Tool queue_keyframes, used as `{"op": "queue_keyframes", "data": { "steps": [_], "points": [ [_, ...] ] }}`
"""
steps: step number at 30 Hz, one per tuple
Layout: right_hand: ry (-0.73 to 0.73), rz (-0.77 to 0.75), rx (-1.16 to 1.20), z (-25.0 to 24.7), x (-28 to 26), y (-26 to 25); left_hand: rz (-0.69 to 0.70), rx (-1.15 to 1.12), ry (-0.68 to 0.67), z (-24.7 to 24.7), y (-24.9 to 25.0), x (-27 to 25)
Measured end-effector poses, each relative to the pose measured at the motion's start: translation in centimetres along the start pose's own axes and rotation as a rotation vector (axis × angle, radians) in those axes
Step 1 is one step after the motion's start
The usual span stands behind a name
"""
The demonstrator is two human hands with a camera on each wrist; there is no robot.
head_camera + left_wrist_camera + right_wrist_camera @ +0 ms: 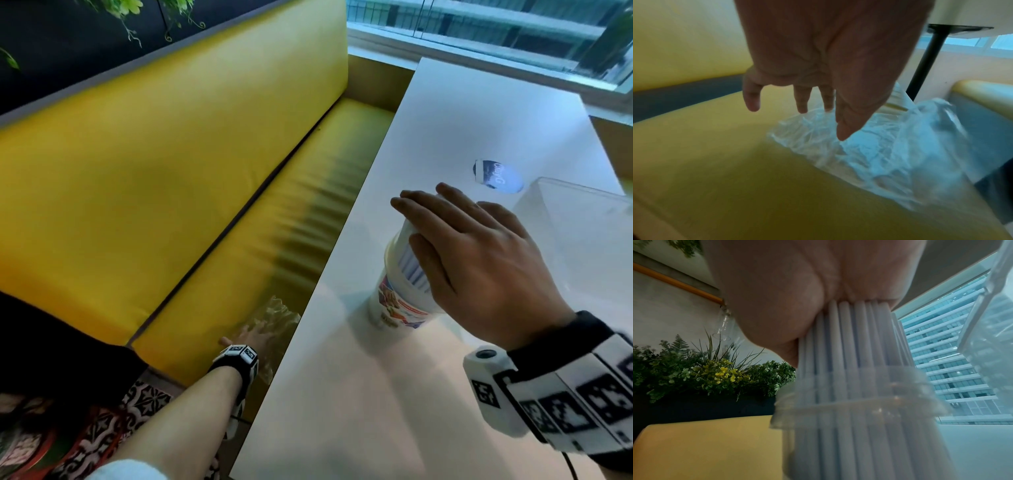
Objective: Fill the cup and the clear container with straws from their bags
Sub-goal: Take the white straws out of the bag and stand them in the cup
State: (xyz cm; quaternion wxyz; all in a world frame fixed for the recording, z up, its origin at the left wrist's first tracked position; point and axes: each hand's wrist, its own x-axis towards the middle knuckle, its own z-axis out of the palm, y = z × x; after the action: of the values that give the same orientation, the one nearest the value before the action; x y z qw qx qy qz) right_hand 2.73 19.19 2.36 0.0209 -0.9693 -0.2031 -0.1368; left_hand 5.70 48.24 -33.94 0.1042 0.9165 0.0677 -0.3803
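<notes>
A printed white cup [397, 308] stands on the white table [359, 411], packed with white straws [412, 267]. My right hand [445, 222] lies flat on the straw tops, fingers straight. In the right wrist view the palm [797, 288] presses on the straws [855, 345] above the cup rim [859, 402]. The clear container [575, 212] sits just right of the cup and shows in the right wrist view [986, 321]. My left hand [250, 334] reaches down to a crumpled clear bag [277, 313] on the bench seat. Its straight fingers [802, 104] hang at the bag [869, 154].
A yellow bench [171, 154] runs along the table's left side. A round printed sticker [498, 176] lies on the table beyond the cup. The black table leg [925, 65] stands behind the bag. Plants [705, 373] and a window are in the background.
</notes>
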Motion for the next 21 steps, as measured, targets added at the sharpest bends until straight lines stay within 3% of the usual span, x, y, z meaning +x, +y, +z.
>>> {"op": "queue_keyframes", "data": {
  "steps": [5,8,15,18,21],
  "points": [
    [0.03,-0.012,0.022,0.1,-0.1,0.2,-0.08,0.002,0.18,-1.5,0.3,-1.5],
    [0.049,-0.025,0.024,0.3,-0.1,0.2,-0.109,-0.181,0.376,-3.7,-0.7,-3.8],
    [0.045,-0.03,0.059,0.2,0.1,0.2,0.142,-0.347,0.872,-12.2,-0.9,-18.1],
    [-0.051,-0.029,0.066,-0.6,0.2,0.2,0.348,-0.303,0.832,-13.1,1.4,-25.7],
    [-0.167,-0.039,0.085,-1.4,0.3,0.3,0.511,-0.19,0.591,-11.5,5.6,-31.4]
  ]
}}
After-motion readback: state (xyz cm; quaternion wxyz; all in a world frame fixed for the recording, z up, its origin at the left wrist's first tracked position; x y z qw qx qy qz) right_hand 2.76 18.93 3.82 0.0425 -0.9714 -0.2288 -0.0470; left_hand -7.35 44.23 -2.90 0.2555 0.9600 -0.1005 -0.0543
